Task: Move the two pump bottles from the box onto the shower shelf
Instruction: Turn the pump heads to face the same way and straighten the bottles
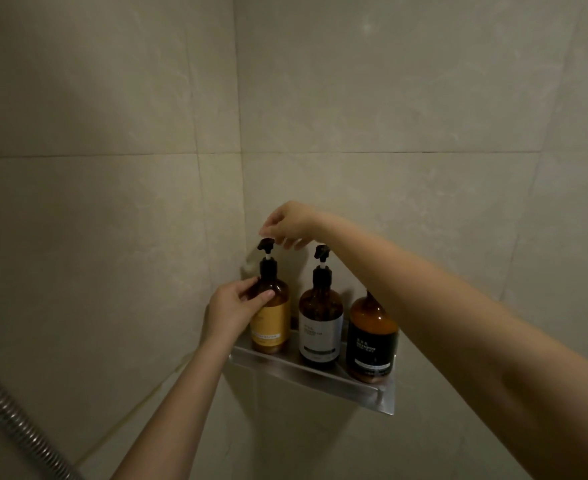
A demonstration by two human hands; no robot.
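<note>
three upright pump bottles (320, 320) on shelf (306, 370); left fingers (263, 296) around yellow-label bottle (273, 320), right fingers (268, 230) loosely curled above its pump (265, 244)

A: Notes on the person. Two arms in view. Left hand (231, 311) is left of the shower shelf (306, 375), right hand (287, 225) above it.
B: Clothing?
A: Both forearms are bare to the frame's edge, slim and smooth, narrowing at the wrist.
B: Nails?
A: Left thumbnail looks short. The others are too dim to read.
</note>
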